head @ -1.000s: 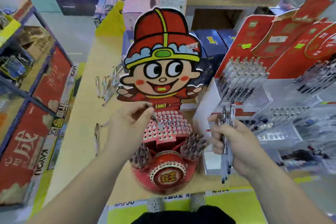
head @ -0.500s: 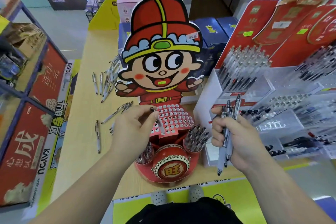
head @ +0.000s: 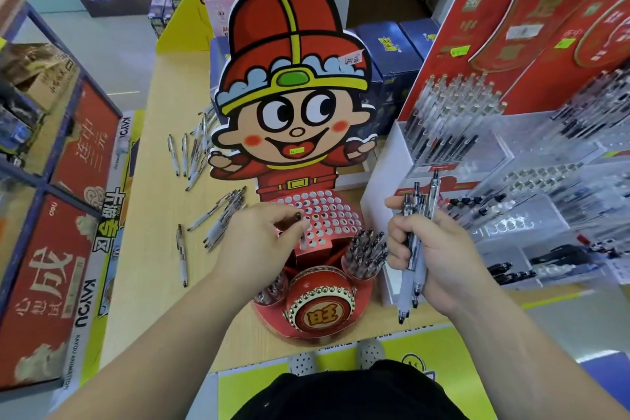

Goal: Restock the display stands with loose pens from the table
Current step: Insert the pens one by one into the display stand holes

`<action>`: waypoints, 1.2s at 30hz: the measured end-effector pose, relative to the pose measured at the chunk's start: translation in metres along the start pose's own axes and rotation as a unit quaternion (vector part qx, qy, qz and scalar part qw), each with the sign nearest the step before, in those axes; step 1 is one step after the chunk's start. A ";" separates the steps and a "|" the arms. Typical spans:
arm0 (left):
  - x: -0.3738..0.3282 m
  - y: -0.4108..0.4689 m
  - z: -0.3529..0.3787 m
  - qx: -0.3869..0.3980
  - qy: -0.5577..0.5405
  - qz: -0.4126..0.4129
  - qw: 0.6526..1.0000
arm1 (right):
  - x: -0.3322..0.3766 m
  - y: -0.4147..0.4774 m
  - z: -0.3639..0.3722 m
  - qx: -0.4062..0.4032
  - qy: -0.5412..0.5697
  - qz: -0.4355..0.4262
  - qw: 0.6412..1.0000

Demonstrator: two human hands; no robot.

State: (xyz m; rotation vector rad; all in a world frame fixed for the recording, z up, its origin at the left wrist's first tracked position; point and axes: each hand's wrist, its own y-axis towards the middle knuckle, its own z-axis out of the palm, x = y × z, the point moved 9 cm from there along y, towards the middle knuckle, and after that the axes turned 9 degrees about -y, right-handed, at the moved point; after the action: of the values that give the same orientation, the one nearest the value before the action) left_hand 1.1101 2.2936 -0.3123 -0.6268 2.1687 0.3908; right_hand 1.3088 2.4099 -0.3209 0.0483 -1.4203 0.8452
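restocking the cartoon display stand (head: 296,133)
we pinched one pen (head: 302,236) in our left hand (head: 254,244), its tip down at the stand's holed red panel; our right hand (head: 433,249) gripped a bundle of pens (head: 414,262) just beside it. loose pens (head: 218,218) lay scattered on the table (head: 150,215), left of the stand.

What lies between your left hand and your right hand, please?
In the head view, the red cartoon stand's perforated panel and a red cup of dark-capped pens lie between them.
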 end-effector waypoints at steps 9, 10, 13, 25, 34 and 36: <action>-0.006 0.001 0.010 0.028 0.060 0.041 0.997 | -0.008 -0.002 -0.002 0.003 -0.014 0.010 1.000; -0.007 0.002 0.011 0.031 0.059 0.037 0.997 | -0.009 -0.003 -0.002 0.002 -0.012 0.010 1.000; -0.003 0.003 0.010 0.042 0.041 0.016 0.998 | -0.008 -0.005 0.003 0.015 -0.013 0.002 1.000; -0.078 -0.025 0.010 0.038 -0.311 -0.058 0.948 | 0.004 -0.017 0.052 0.065 0.018 -0.017 0.998; -0.055 -0.012 0.011 0.028 -0.395 -0.151 0.906 | 0.000 -0.021 0.065 0.123 -0.074 -0.031 0.989; -0.048 -0.013 0.015 0.018 -0.398 -0.170 0.901 | -0.004 -0.019 0.061 0.102 -0.093 -0.026 0.990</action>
State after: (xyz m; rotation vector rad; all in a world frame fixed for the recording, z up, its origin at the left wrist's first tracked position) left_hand 1.1529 2.3042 -0.2840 -0.6617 1.2542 0.3364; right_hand 1.2682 2.3641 -0.3036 0.3263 -1.4950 0.9593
